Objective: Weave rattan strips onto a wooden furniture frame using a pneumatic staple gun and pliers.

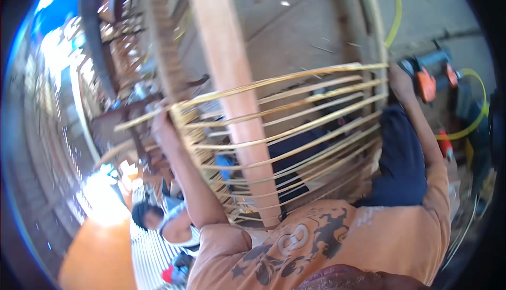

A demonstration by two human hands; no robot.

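1. Cane frame (284,134): slatted, slightly bowed; in front of the wearer's shirt (390,237), spanning the space between both arms. Contact with the shirt: cannot tell.
2. Left hand (164,124): fingers closed around the frame's upper left corner, beside a protruding rod end.
3. Right hand (401,83): at the upper right corner; fingers mostly hidden, so how far closed, and how firmly, cannot tell.
4. Handling, as judged: share the load between both corners, hold the ends level, and avoid squeezing inward; the thin rods would likely flex.
5. Shorts (403,158): dark blue; beside the frame's right edge, leaving little slack there.
6. Plank (224,42): pale, flat; passes behind the rods. A likely snag if the frame shifts sideways.
7. Beam (163,37): brown; beyond the left corner, limiting leftward room.
8. Tool (427,85): orange and grey-blue, near the right hand; elbow room looks tight.
9. Hose (398,6): yellow-green, upper right.
10. Floor (295,21): grey, beyond the top rod; seemingly the widest opening.
11. Co-worker (178,231): lower left, well apart.
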